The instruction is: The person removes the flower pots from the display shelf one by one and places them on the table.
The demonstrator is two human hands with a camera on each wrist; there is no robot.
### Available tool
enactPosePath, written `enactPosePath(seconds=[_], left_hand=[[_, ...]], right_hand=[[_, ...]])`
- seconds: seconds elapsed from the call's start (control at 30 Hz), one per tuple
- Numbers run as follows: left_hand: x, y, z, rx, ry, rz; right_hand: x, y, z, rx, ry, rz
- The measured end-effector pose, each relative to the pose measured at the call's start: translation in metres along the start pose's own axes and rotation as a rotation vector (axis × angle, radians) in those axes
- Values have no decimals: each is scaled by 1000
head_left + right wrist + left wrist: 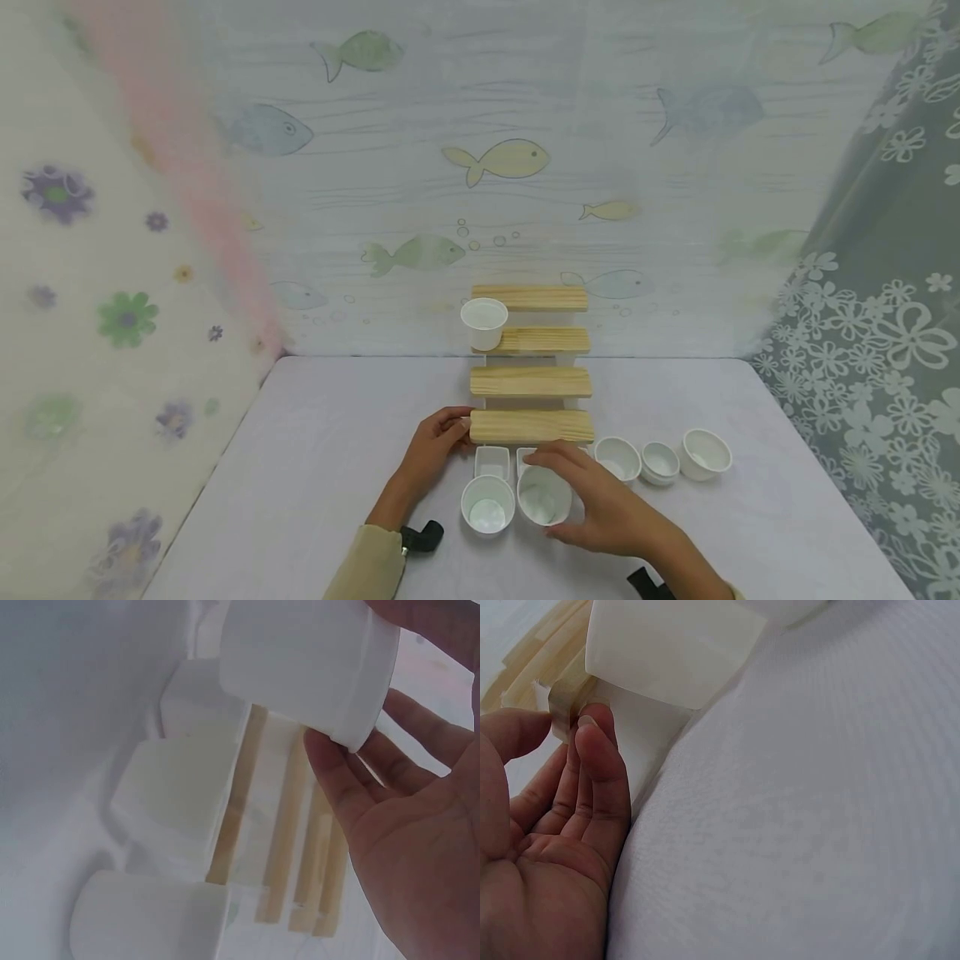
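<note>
My right hand (607, 510) grips a round white cup (307, 660) by its rim, thumb on one side and fingers on the other. In the head view this cup overlaps a square white dish behind it. With thumb and fingertips my left hand (437, 442) pinches the left end of the lowest wooden board (531, 427) of a stepped rack. Just left of the gripped cup is another round white cup (487, 508), in front of a square white dish (492, 460). A third white cup (484, 325) stands at the left on an upper step.
To the right of the rack's foot stand a white bowl (618, 459), a small stack of white bowls (660, 462) and a wider bowl (705, 456). A white cloth covers the table (315, 467). Behind the rack hangs a fish-patterned curtain (420, 192).
</note>
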State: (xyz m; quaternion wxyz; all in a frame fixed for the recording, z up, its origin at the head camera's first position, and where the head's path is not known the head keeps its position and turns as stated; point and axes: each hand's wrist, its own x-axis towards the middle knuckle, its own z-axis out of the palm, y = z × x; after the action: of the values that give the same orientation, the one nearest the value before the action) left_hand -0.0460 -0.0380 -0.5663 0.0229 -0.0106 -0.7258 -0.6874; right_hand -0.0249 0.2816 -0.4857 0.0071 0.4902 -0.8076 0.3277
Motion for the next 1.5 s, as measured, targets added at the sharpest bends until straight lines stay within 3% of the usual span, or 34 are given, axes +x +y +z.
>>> enactPosePath(seconds=[0.5, 1.5], left_hand=[[11, -2, -5, 15, -15, 12], [12, -4, -6, 15, -16, 26]], right_hand=[[5, 5, 3, -34, -2, -3], [5, 14, 14, -29, -56, 19]])
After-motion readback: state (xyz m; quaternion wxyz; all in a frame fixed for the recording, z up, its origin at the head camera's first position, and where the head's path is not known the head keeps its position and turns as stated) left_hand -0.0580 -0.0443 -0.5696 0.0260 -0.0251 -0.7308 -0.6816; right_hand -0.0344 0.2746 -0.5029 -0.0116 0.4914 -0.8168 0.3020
